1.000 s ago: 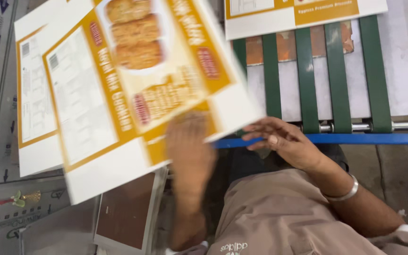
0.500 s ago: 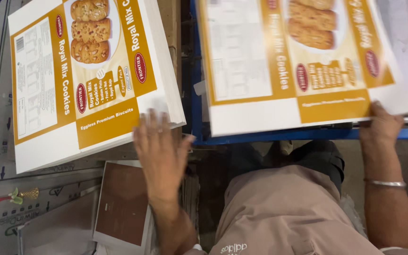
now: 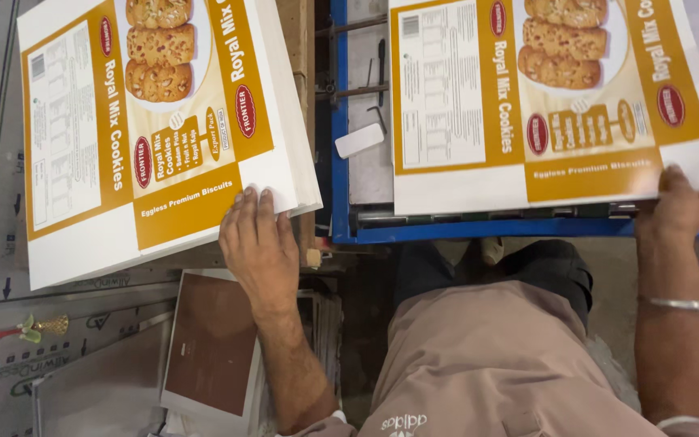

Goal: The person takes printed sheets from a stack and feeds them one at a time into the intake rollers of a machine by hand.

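A thick stack of printed white-and-ochre carton sheets (image 3: 147, 137), showing cookie pictures, lies at the left. My left hand (image 3: 259, 243) rests flat on its near right corner, fingers together. At the right, a single sheet of the same print (image 3: 544, 97) lies on a blue-framed machine bed (image 3: 341, 162). My right hand (image 3: 677, 206) presses the sheet's near right edge, with a metal bangle on that wrist.
A small white block (image 3: 359, 140) sits on the grey bed between the stack and the sheet. Below the stack lie a brown flat panel (image 3: 212, 340) and printed grey boards (image 3: 10, 356). My lap in beige cloth (image 3: 495, 364) fills the bottom centre.
A sheet that my hands were carrying across the view has come down on the blue-framed bed at the right. My left hand moved back onto the stack's corner; my right hand shifted to the sheet's edge.
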